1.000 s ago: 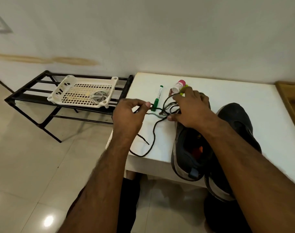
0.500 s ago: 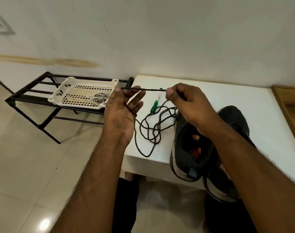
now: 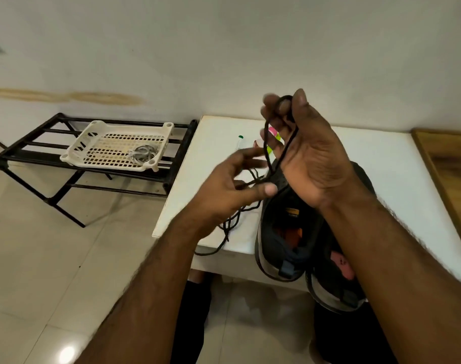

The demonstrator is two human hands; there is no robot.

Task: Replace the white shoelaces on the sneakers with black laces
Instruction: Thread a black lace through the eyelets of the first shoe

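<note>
Black lace (image 3: 281,151) hangs as a loop from the right hand (image 3: 310,153), which is raised above the table (image 3: 381,164) with its palm turned toward the camera; the fingers are curled and the lace runs over them near the top of the hand, so the hand holds it pinched or hooked there. From that hold the two strands drop almost straight down to the left hand (image 3: 234,190), which sits lower and nearer the table's left edge. Its thumb and fingers are partly spread, and the lace passes between them; whether they pinch it or only guide it I cannot tell, as the fingers are blurred. Below the left hand the rest of the lace lies in a loose tangle near the table's front left corner, with one end trailing over the front edge.

The sneakers (image 3: 284,232) stand side by side at the front edge of the table, heels overhanging toward the person, directly under the right wrist. No lace shows in the eyelets that are visible.

So the lace's long axis is near vertical between the hands, and the free ends lie left of the shoes. The left hand is nearer those ends and looks better placed to find a tip for threading, while the right keeps the middle up and clear.
</note>
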